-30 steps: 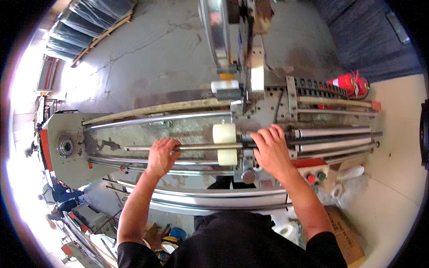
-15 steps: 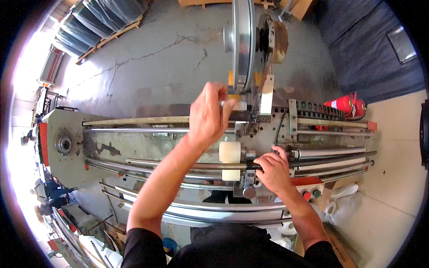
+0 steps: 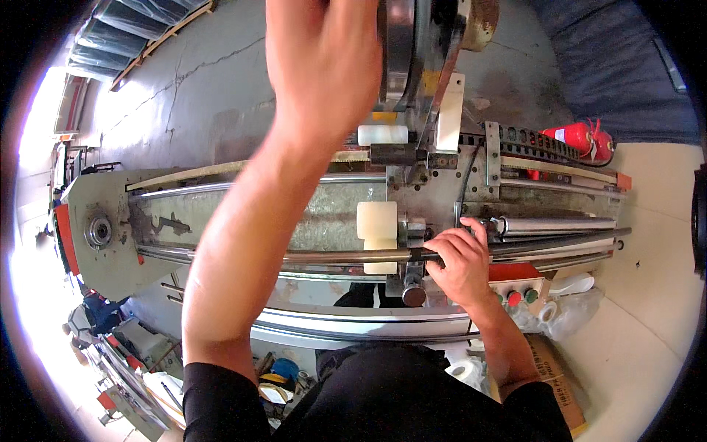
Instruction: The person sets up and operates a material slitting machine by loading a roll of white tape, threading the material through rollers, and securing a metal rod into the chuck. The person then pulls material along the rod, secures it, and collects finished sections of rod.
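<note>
My left hand (image 3: 324, 62) reaches far forward, up beside the left face of a large upright metal wheel (image 3: 398, 55). Its fingers run out past the top edge and are partly smeared, so what they touch is hidden. My right hand (image 3: 460, 265) has its fingers curled round the black section of a long metal rod (image 3: 331, 256) that crosses the machine. The thumb side points up beside a thin black cable (image 3: 464, 184). Left of this hand, a cream plastic roller (image 3: 377, 219) sits by the rod. Below the wheel lies a short white roller (image 3: 383, 135).
A red control box with buttons (image 3: 514, 297) sits right of my right forearm. Fire extinguishers (image 3: 578, 138) stand behind the machine's right end. A cardboard box (image 3: 556, 383) and plastic bags (image 3: 567, 317) lie at the lower right. A pale end housing (image 3: 99, 202) closes the left side.
My left hand has moved forward and up from the short white roller toward the wheel. My right hand stays at the rod's black section. The whole view has shifted a little.
</note>
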Demonstrator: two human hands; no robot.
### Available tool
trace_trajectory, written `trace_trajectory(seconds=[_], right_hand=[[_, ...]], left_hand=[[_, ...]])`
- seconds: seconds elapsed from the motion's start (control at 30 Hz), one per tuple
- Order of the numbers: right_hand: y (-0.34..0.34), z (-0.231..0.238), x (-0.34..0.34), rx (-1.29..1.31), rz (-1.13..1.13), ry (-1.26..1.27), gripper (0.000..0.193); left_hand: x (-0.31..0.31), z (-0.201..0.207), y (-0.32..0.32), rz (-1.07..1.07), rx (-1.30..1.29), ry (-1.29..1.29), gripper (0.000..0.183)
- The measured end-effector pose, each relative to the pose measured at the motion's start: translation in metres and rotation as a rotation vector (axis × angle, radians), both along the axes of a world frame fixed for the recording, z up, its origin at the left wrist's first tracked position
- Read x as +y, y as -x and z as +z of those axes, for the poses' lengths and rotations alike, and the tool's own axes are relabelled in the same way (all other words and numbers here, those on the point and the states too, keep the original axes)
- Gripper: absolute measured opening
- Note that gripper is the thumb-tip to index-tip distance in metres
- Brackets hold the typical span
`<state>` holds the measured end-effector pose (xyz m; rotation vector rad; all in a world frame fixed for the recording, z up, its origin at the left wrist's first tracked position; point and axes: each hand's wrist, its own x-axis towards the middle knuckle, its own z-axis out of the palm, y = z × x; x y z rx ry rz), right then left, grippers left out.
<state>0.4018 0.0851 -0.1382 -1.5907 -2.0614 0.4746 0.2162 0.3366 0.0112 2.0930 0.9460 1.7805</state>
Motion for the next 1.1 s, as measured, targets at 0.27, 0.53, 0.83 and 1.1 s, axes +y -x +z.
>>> trace_trajectory(seconds=[0.27,0.53,0.83,1.1], right_hand=[[0.002,0.005,0.002,0.001,0.041,-0.009,0.026],[-0.003,-0.009,-0.011,-0.018,0.007,-0.034,0.025],[-0.002,-0.009,-0.018,0.004,0.038,-0.05,0.022],[-0.005,-0.015,-0.024,-0.02,0.044,0.011,0.023]], left_hand=[[0.146,0.058,-0.007,-0.619,-0.406,0.777,0.03],[0.107,-0.123,0.046,0.17,-0.485,0.86,0.028],[-0.019,-0.336,0.065,-0.031,0.459,1.038,0.047],[-0.039,-0.275,0.009,-0.129,0.492,1.116,0.041]])
